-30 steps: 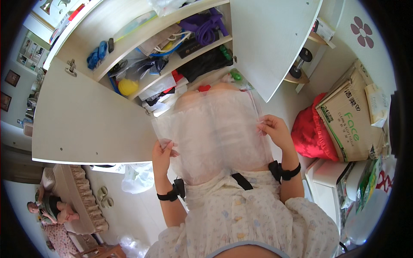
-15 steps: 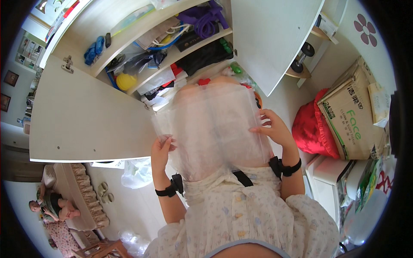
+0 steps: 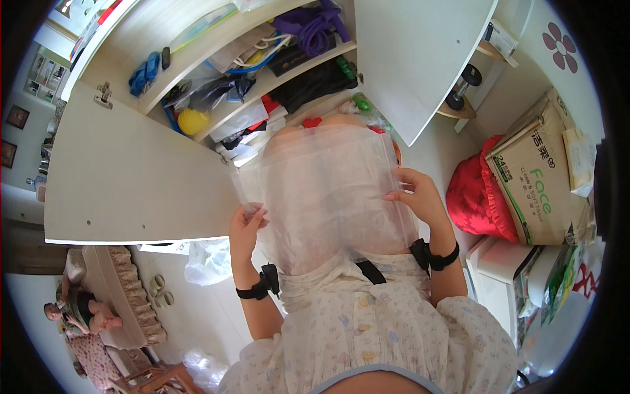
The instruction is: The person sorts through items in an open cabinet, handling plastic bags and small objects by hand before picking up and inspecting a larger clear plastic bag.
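A clear plastic bag (image 3: 328, 190) lies spread flat over my lap, and my legs show through it. My left hand (image 3: 249, 223) pinches its left edge between thumb and fingers. On the opposite side my right hand (image 3: 413, 190) grips the right edge, thumb below and fingers above. The sheet is held fairly taut between the two hands, with some creases along its lower part.
Ahead stands an open cabinet (image 3: 262, 85) with crammed shelves, its left door (image 3: 138, 177) and right door (image 3: 420, 65) swung out. To my right are a red cloth bag (image 3: 479, 197) and a cardboard box (image 3: 541, 177). A person (image 3: 82, 305) sits on a sofa at far left.
Both hands keep their hold on the plastic bag. My right hand and the bag's right edge have shifted very slightly; little else differs.
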{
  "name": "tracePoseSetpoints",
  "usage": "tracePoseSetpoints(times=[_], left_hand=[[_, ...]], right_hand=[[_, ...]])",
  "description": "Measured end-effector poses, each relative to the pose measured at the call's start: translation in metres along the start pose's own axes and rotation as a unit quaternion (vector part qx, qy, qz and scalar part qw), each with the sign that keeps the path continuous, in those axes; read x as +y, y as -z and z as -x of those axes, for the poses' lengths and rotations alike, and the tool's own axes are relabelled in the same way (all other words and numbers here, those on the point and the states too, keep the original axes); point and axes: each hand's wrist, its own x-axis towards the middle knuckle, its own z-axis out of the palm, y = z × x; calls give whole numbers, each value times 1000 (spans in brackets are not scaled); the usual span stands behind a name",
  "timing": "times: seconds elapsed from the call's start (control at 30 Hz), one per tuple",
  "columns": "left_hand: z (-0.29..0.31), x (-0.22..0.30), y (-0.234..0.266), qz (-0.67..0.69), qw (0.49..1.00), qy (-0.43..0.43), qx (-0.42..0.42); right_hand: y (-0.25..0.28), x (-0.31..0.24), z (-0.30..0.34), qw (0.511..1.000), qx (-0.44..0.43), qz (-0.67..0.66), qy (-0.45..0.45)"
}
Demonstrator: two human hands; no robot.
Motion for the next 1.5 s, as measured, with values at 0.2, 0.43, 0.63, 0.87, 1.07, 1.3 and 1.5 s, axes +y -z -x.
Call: tracePoseSetpoints(times=[0.2,0.43,0.63,0.87,1.07,1.3,1.5], left_hand=[[0,2,-2,-12,1000,-4,5],[-2,-10,1,-64,996,-55,-6],[-4,-8,-5,-36,998,-21,-38],[-3,5,-10,-46,998,-28,-27],[-6,7,-5,-41,999,-31,7],[-3,18,-11,12,995,-89,39],[-6,11,-12,-7,995,-94,23]], right_hand=[[4,-6,0,999,34,-29,8],[9,3,-2,998,60,-9,25],[13,2,-3,999,42,-1,-10],[6,-11,-3,999,51,1,15],[12,0,-5,1000,18,-1,10],[15,-7,-5,993,-14,-107,-46],[17,7,-7,994,-13,-100,-36]])
